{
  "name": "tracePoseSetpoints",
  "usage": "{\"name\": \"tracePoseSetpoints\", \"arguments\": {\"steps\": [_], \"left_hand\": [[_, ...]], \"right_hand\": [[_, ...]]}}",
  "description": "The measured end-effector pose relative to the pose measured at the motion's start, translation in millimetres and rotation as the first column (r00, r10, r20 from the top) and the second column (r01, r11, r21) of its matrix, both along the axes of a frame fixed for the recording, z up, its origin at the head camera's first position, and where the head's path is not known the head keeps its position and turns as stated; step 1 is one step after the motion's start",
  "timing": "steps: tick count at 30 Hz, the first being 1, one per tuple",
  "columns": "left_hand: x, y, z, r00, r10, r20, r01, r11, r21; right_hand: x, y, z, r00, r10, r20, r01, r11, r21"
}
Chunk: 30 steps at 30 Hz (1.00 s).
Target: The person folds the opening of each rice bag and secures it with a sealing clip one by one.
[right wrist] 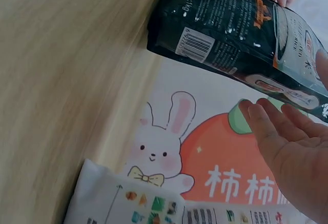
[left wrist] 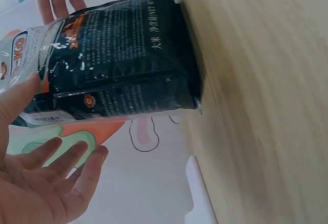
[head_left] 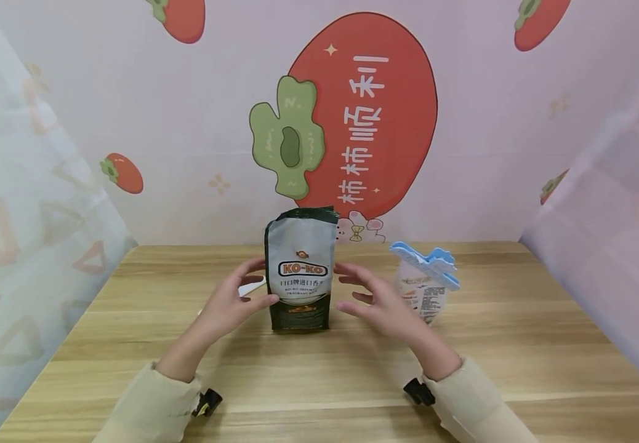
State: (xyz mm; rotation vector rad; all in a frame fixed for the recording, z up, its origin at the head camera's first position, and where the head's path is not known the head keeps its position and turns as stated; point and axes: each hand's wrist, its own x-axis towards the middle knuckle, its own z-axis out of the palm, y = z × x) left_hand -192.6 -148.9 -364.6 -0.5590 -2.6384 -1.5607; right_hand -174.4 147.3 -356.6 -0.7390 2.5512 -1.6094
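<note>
A green and silver KO-KO rice bag [head_left: 300, 271] stands upright on the wooden table, its top folded slightly askew. At its left side is my left hand [head_left: 239, 301], fingers spread and loosely bent. The left thumb overlaps the bag's front edge, while the other fingers reach behind that side, apart from it in the left wrist view. My right hand [head_left: 377, 301] is at the opposite side, thumb and fingers parted, with a small gap to the bag in the head view. Both wrist views show the bag [left wrist: 118, 55] [right wrist: 230, 34] between the hands, its base near the tabletop.
Right of my right hand stands a smaller printed white bag [head_left: 425, 292], with blue clips [head_left: 427, 261] across its top. A slim white object [head_left: 253, 287] lies behind my left hand, partly hidden. A patterned backdrop [head_left: 186, 123] closes off the table's back edge.
</note>
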Motion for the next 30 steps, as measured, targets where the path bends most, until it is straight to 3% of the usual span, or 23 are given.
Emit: {"name": "tracePoseSetpoints", "arguments": {"steps": [8, 15, 23, 30], "left_hand": [[-4.0, 3.2, -0.8, 1.0, -0.02, 0.019, 0.021, 0.999, -0.026], [-6.8, 2.7, -3.3, 0.997, -0.065, 0.034, 0.064, 0.998, 0.015], [-8.3, 0.8, -7.5, 0.994, -0.101, 0.049, 0.099, 0.995, 0.029], [-9.6, 0.0, -9.1, 0.994, -0.091, 0.067, 0.089, 0.995, 0.038]], "right_hand": [[-10.3, -10.0, -4.2, 0.997, 0.003, 0.076, 0.0, 1.0, -0.028], [-17.3, -16.4, -9.3, 0.991, 0.026, 0.135, -0.016, 0.997, -0.076], [-23.7, -20.6, -17.7, 0.991, 0.003, 0.132, 0.005, 0.998, -0.064], [-27.9, -25.3, -20.5, 0.99, -0.042, 0.132, 0.049, 0.998, -0.049]]}}
